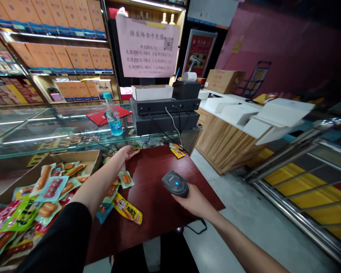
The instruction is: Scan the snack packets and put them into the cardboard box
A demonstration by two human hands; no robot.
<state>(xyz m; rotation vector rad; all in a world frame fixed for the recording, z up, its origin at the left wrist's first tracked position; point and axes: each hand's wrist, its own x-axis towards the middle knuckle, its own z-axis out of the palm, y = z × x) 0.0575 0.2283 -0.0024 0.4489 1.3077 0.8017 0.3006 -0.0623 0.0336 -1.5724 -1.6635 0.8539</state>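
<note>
Dark red wood fills the middle of my view: the table (159,197), with a glass counter (45,132) running along its far edge. On that counter I see a black register unit (166,113) with a white box (152,92) on top, and a water bottle (113,114) standing upright to its left. At the table's left sits an open cardboard box (82,157) heaped with sealed sausage packets (45,189); a few packets spill onto the wood, among them a yellow snack packet (127,208) lying flat. Another small yellow packet (177,151) lies at the far right corner. My left hand (127,151) reaches to the table's far edge, fingers spread flat and holding nothing that I can make out. My right hand (194,203) is closed around a black barcode scanner (175,183) held over the table's right edge, its blue light showing.
</note>
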